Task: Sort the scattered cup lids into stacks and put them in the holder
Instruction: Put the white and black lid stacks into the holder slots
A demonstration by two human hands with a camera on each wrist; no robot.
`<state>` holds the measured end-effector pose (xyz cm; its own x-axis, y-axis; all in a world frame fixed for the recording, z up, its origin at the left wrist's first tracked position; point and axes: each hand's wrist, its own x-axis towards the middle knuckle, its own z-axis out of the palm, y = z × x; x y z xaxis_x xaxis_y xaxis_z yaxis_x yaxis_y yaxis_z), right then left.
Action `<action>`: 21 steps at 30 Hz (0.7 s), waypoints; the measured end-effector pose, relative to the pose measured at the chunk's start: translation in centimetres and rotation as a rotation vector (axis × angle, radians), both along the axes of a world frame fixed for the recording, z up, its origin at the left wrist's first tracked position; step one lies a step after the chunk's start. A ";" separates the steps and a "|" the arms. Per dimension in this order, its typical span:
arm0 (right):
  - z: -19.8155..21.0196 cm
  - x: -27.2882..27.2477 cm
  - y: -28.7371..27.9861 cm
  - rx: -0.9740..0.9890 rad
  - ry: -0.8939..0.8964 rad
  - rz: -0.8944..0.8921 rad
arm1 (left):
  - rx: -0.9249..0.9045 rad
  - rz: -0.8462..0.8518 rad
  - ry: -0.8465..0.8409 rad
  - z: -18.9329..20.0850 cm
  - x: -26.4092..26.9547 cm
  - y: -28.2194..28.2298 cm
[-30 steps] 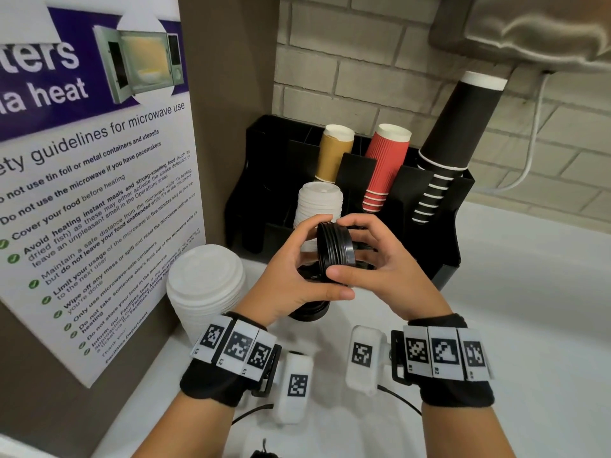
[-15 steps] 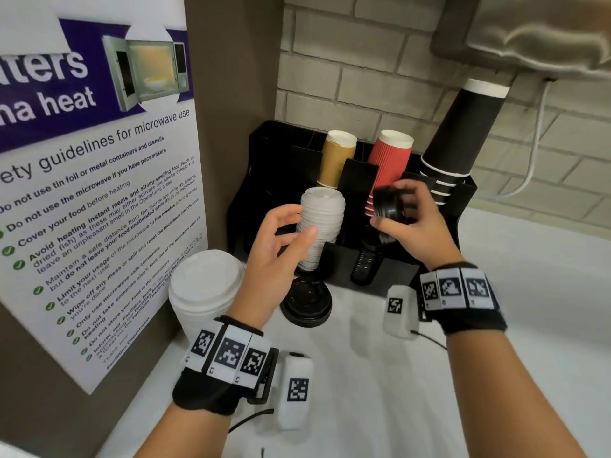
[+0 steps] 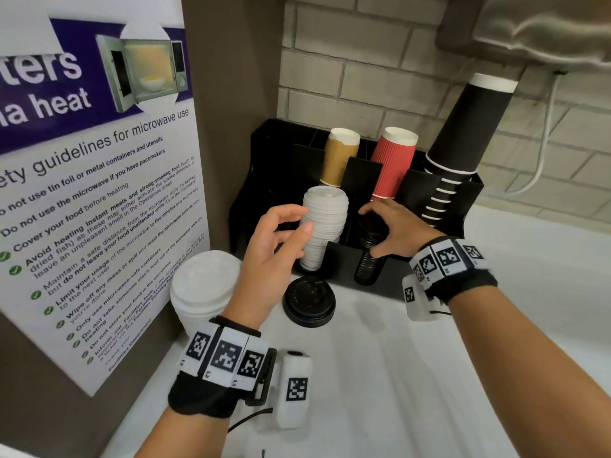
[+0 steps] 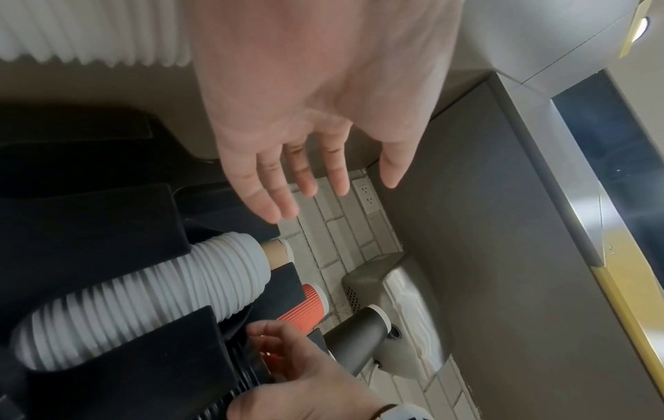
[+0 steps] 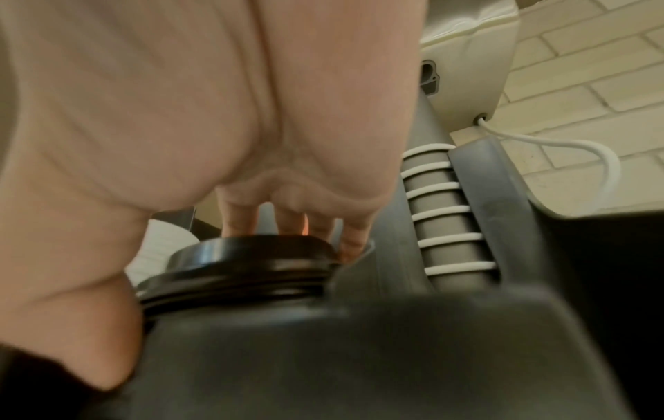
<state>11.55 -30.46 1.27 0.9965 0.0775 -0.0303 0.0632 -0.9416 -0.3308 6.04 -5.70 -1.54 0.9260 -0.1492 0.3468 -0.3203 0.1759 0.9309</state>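
My right hand [image 3: 372,231] grips a short stack of black lids [image 5: 244,264] from above, fingers behind and thumb in front, at the top of the black lid column [image 3: 367,267] in the black holder's [image 3: 347,276] front right slot. My left hand [image 3: 297,221] hovers open beside the tall white lid stack [image 3: 325,223] in the front left slot, holding nothing; the left wrist view shows its fingers [image 4: 280,184] spread. A black lid pile [image 3: 309,300] lies on the counter before the holder. A stack of larger white lids [image 3: 205,285] stands at the left.
Brown cups [image 3: 340,157], red cups [image 3: 393,160] and a tall leaning stack of black cups [image 3: 463,143] fill the holder's rear slots. A poster panel [image 3: 99,193] walls the left side. A steel dispenser [image 3: 545,24] overhangs the right, with a white cable [image 3: 542,153] below.
My right hand carried the black lids from between both hands to the holder and lowered them into the front right slot. My left hand let go and opened by the white stack.
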 end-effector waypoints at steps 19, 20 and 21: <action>-0.6 -1.0 1.0 -0.146 -0.006 0.096 | 0.010 -0.004 -0.006 -0.1 -0.1 -0.1; -0.5 -1.0 1.0 -0.163 -0.001 0.093 | 0.009 -0.005 -0.006 -0.2 -0.1 -0.1; -0.5 -1.0 1.0 -0.185 0.004 0.085 | 0.008 -0.006 -0.005 -0.2 -0.1 -0.1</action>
